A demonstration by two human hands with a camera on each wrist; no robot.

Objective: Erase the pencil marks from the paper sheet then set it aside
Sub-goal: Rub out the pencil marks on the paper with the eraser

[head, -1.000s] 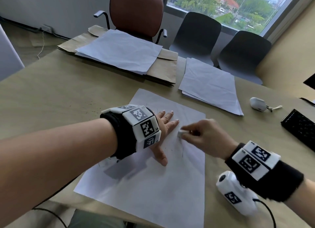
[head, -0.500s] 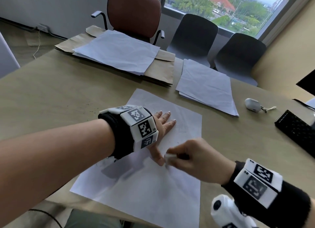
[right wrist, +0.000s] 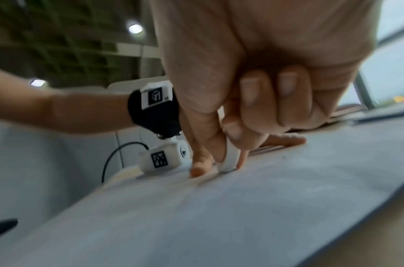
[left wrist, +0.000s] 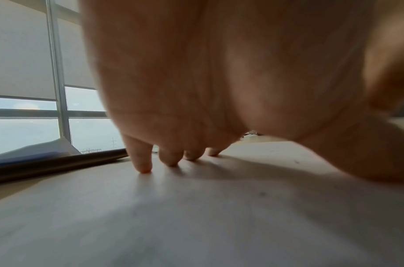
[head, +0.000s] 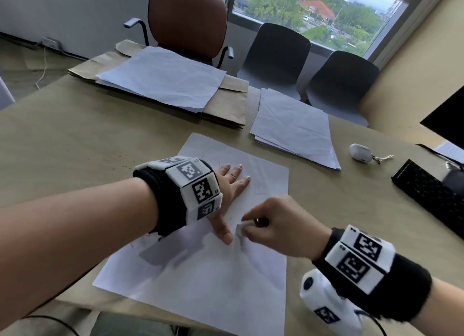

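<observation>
Hands: the left hand (head: 229,185) is lying flat with fingers straight and spread, pressing the paper sheet (head: 213,280) onto the table (head: 75,144); the right hand (head: 276,225) is pinching a small white eraser (head: 241,229) between thumb and fingertips, its lower edge meeting the sheet just beside the left thumb.

Step in hand, judged: rubbing out pencil marks (head: 258,188).
- Short strokes running away from the pinning hand are likely keeping the sheet taut; a small ripple is already showing at the eraser.
- Light pressure is advisable, since thin paper creases or tears easily.
- Faint marks beyond the left fingertips are looking unfinished.

Paper sheet: lying flat on the table, in front of the paper stack (head: 293,127). Its long axis is running from the near table edge away toward that stack, the far end leaning slightly leftward.
</observation>
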